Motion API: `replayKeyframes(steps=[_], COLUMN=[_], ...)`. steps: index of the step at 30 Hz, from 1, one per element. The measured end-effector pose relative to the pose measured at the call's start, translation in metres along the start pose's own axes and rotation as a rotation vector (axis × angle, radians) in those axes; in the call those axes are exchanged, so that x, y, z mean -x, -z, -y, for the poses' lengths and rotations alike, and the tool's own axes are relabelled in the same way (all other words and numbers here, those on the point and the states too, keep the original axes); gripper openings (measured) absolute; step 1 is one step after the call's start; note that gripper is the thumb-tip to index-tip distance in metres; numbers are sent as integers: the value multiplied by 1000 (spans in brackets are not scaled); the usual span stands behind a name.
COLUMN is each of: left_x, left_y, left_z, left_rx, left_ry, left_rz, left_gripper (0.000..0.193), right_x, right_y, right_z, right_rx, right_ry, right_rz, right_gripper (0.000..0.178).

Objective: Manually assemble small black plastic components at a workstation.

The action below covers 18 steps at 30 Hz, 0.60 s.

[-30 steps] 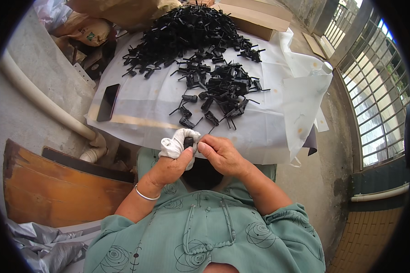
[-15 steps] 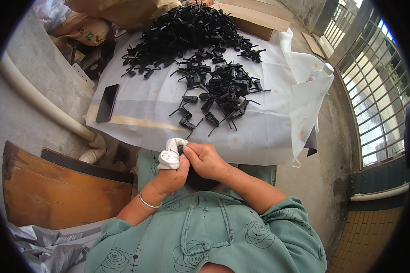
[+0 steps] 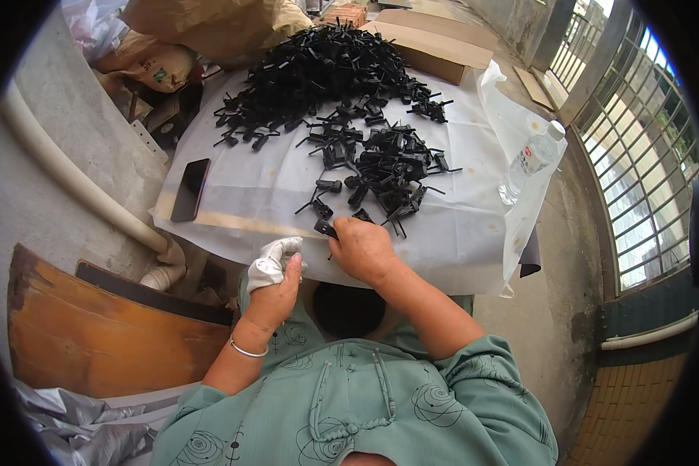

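Observation:
My right hand [image 3: 363,250] reaches over the near edge of the covered table, its fingers closed on a small black plastic part [image 3: 325,228] with a thin stem. Other black parts [image 3: 392,159] of the same sort lie loosely just beyond it, and a large heap of them [image 3: 326,70] rises behind. Nearer to me, off the table's front edge, is my left hand [image 3: 272,299], thumb up. White cloth [image 3: 269,264] covers its fingers, so whether they grip anything is hidden. Only the bare thumb shows, beside the cloth.
A dark phone [image 3: 190,190] lies on the white table cover [image 3: 248,194] at left. A clear bottle [image 3: 532,163] stands at the right edge. An open cardboard box [image 3: 435,46] is at the back. A brown wooden board [image 3: 101,326] and a pale pipe [image 3: 78,167] flank the left side.
My two hands were together over the front edge, with something dark between them. The right has moved forward onto a black part on the table; the left has drawn slightly left, apart from it.

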State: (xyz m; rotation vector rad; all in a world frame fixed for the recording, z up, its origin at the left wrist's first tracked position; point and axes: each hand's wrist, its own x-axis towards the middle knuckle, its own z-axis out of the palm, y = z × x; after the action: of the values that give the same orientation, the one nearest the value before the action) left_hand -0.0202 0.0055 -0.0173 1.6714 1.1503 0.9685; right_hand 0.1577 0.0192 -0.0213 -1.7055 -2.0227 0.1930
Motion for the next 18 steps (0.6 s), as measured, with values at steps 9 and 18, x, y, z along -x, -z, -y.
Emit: replayKeyframes(steps=[9,18], left_x=[-7,1], left_y=[-11,-25], left_z=[-5,-28], left_rx=[502,504], left_ry=[62,40], left_rz=[166,186], left_gripper=[21,21], right_x=[31,36], right_y=[31,34], right_z=[13,26], right_rx=[-418,-584], right_ry=[175,214], right_rz=[58,-410], right_gripper=[19,13])
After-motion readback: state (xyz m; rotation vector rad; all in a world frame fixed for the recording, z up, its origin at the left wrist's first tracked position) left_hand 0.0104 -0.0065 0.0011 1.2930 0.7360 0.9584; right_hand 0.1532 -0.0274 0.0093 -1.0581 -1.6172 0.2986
